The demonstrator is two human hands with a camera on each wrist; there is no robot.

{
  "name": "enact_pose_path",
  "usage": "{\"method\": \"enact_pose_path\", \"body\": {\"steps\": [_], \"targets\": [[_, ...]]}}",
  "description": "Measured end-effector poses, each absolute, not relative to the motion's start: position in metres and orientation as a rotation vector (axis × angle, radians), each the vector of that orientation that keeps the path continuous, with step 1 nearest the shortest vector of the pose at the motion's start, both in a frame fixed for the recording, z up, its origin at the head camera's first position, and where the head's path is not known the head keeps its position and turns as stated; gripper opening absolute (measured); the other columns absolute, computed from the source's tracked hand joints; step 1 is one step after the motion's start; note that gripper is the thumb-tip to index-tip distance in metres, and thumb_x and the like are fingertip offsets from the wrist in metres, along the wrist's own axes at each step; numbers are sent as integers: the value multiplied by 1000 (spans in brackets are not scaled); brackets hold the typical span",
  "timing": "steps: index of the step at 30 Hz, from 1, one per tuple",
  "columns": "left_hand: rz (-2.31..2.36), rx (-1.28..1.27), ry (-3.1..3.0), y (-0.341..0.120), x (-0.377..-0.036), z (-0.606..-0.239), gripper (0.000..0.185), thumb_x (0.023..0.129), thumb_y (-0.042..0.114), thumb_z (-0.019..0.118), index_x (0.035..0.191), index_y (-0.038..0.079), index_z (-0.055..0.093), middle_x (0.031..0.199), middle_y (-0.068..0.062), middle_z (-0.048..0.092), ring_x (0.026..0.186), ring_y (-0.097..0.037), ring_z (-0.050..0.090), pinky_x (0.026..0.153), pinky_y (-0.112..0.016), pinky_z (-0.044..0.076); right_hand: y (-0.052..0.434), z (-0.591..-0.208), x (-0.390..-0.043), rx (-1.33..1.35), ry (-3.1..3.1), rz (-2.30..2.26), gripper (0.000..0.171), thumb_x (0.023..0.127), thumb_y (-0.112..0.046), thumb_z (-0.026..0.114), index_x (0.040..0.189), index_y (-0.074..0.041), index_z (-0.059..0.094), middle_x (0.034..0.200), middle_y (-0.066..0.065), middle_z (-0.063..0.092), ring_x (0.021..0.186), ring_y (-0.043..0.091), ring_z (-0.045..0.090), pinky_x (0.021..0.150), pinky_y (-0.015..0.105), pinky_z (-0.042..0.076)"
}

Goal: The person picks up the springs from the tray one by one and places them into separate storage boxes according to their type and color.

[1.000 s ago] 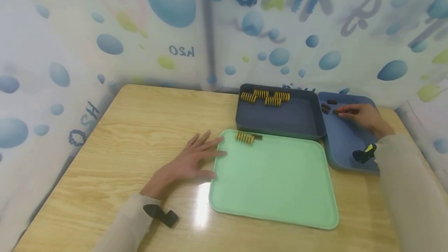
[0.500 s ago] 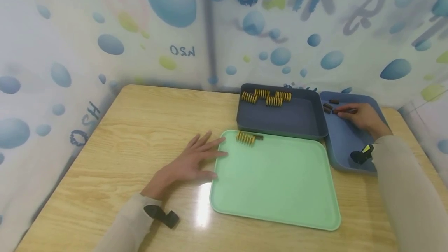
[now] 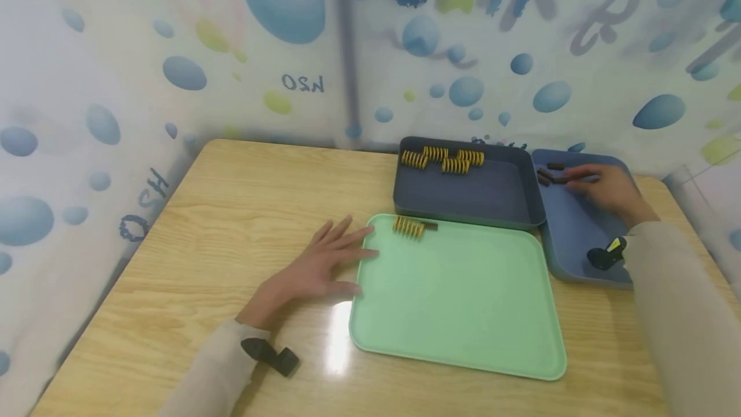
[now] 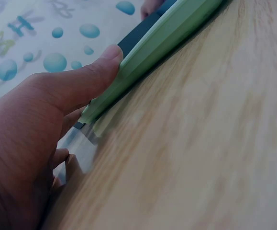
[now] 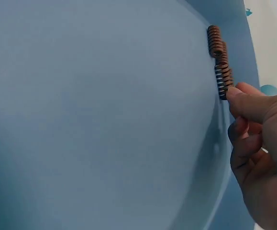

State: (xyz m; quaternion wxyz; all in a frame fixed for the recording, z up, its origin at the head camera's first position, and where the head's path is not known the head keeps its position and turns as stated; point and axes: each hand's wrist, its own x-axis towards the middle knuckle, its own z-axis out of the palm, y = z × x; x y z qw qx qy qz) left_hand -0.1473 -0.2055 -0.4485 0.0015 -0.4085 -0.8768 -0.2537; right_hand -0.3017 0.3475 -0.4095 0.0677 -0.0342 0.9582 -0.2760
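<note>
My right hand point(image 3: 613, 192) is inside the blue tray point(image 3: 585, 237), thumb and forefinger pinching a small brown coil spring point(image 5: 223, 84) at one end. Other brown springs point(image 5: 215, 40) lie close by against the tray wall. My left hand point(image 3: 315, 269) rests at the left edge of the green tray point(image 3: 457, 301), fingers spread and reaching over the rim. In the left wrist view its thumb point(image 4: 110, 55) touches that rim. A larger yellow spring point(image 3: 408, 227) lies in the green tray's far left corner, with a small dark spring point(image 3: 430, 226) at its right end.
Behind the green tray stands a dark grey tray point(image 3: 463, 195) with several yellow springs point(image 3: 456, 166) along its far left side. The wooden table point(image 3: 231, 211) meets a patterned wall point(image 3: 231, 101) at the back.
My right hand has shifted slightly right and back, and the brown spring at its fingertips has moved a little toward the tray's far side. The left hand stays in place.
</note>
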Motion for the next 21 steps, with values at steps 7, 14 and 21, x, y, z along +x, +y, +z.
{"method": "enact_pose_path", "body": {"steps": [7, 14, 21], "targets": [[-791, -1292, -2755, -204, -147, -448, 64, 87, 60, 57, 139, 24, 52, 157, -3, 24, 142, -43, 6, 110, -62, 2, 345, -392, -294, -137, 2972, -793, 36, 94, -22, 62, 119, 3, 62, 118, 29, 58, 81, 22, 58, 62, 30, 46], [-795, -1288, -2749, -203, -147, -447, 64, 86, 60, 59, 138, 24, 53, 156, -3, 25, 142, -42, 7, 109, -63, 3, 340, -371, -283, -167, 2982, -763, 45, 94, -33, 62, 122, 1, 61, 113, 28, 61, 76, 22, 63, 61, 33, 44], [-794, -1273, -2760, -204, -147, -449, 63, 87, 60, 58, 138, 23, 53, 156, -3, 25, 142, -42, 6, 109, -62, 2, 327, -352, -261, -194, 2953, -788, 54, 93, -43, 59, 130, -4, 56, 124, 24, 57, 78, 12, 62, 68, 37, 44]]}}
